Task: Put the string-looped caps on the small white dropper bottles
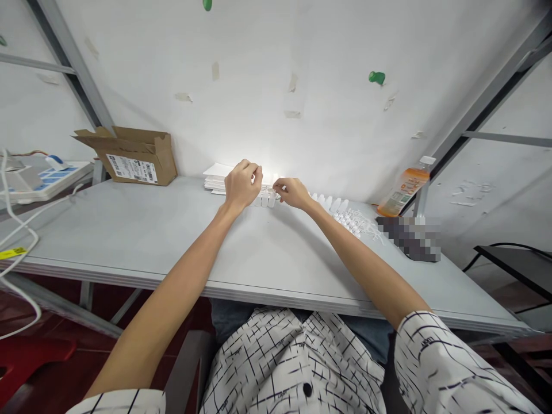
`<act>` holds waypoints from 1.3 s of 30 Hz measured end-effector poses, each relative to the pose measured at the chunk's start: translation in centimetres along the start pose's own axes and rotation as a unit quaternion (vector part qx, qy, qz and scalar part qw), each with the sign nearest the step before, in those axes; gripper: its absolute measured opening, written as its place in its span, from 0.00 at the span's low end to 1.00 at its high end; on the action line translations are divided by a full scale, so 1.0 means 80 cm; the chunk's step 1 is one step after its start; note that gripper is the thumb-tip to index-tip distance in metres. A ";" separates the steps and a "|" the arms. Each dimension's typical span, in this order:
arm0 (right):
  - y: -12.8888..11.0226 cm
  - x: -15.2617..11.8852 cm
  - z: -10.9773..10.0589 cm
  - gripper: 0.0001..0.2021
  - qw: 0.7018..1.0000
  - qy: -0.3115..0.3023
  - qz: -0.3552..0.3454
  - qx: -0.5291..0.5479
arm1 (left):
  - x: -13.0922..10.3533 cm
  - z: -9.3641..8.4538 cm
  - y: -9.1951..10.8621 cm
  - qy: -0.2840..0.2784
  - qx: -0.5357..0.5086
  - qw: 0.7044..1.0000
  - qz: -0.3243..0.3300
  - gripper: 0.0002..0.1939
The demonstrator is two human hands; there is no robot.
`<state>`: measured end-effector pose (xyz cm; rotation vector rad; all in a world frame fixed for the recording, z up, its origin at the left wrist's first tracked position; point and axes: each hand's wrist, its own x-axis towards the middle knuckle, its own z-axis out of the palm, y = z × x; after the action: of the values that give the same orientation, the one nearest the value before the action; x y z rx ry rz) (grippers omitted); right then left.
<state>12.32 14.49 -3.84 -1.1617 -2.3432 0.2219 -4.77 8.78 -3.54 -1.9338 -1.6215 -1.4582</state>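
My left hand [242,183] is raised near the back of the table, its fingers curled closed; whatever they may grip is hidden. Just to its right, my right hand [294,192] pinches its fingertips together on something too small to make out. Below and between both hands stand small white rounded pieces [264,201] in a row. Beside my left hand lies a stack of white flat sheets or cards [214,179]. Beyond my right wrist, more white tab-shaped pieces [332,204] lie in rows, with a bunch of thin white strings [364,223] trailing off them.
An open cardboard box [140,158] sits at the back left. At the right stand an orange-labelled bottle [403,192] and a dark blurred-out object [409,238]. White cables [19,230] hang over the left end of the grey table [129,230]. A white wall rises behind.
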 end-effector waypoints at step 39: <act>0.082 -0.026 -0.008 0.08 0.968 0.100 -0.058 -0.222 | -0.037 0.029 0.045 -0.046 0.019 0.989 0.142 0.13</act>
<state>18.26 16.94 -6.44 -1.1715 -2.3306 -0.4648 -0.20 7.27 -5.57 -2.1348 -1.3283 -1.2332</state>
